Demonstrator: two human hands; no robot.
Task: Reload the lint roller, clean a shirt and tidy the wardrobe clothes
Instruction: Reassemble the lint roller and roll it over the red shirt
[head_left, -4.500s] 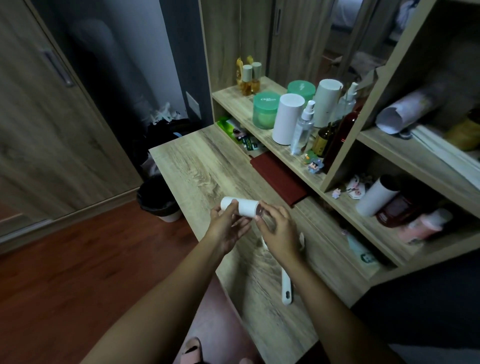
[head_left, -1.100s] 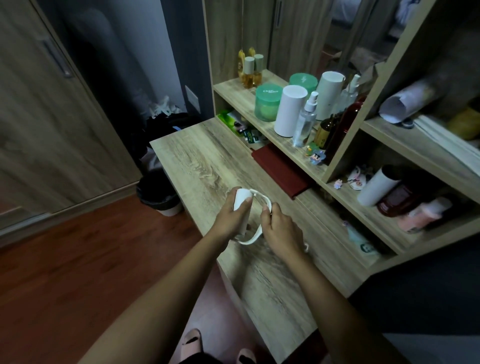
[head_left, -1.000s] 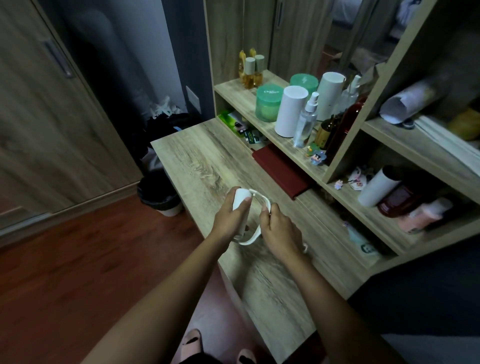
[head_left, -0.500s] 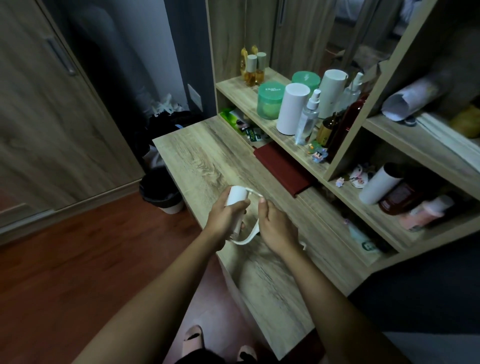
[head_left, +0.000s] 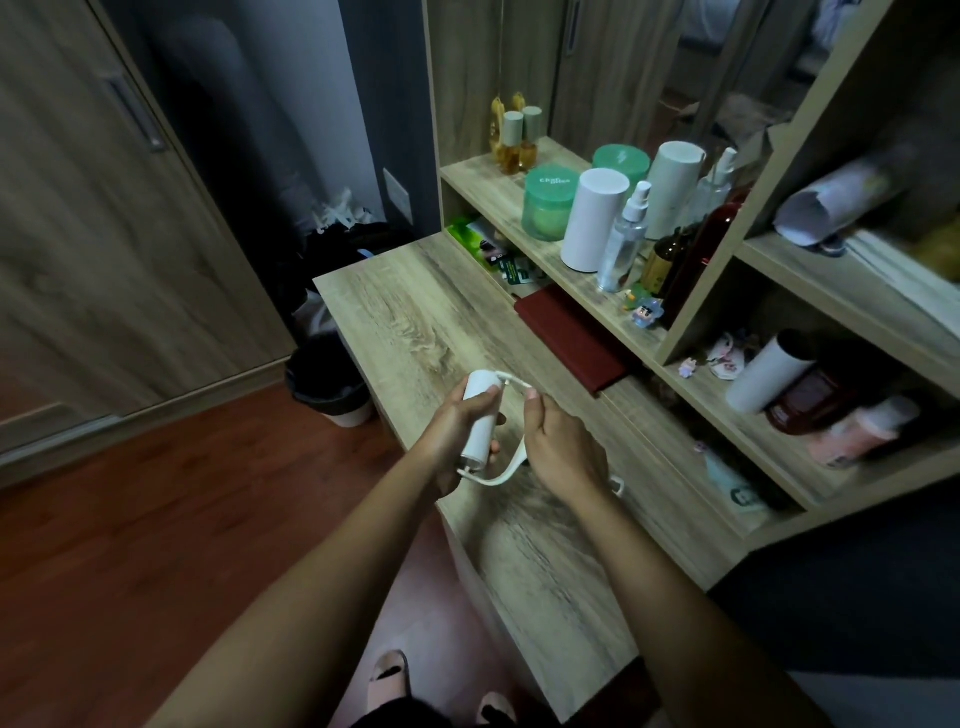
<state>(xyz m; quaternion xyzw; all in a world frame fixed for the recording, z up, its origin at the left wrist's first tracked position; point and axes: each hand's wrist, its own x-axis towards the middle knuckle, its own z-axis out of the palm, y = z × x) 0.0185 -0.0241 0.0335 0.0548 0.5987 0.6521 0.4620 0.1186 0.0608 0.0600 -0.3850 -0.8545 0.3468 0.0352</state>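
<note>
The white adhesive roll (head_left: 479, 415) is held nearly upright above the wooden desk (head_left: 441, 312), enclosed by the curled fingers of the left hand (head_left: 451, 439). Both its ends are spanned by the curved white lint roller frame (head_left: 506, 475), which is gripped by the right hand (head_left: 563, 448).

Both forearms reach in from the bottom edge to mid-frame; left hand (head_left: 453, 437) curls round a white cylindrical roll (head_left: 480, 415), right hand (head_left: 563, 452) grips its white plastic handle (head_left: 508, 469).
</note>
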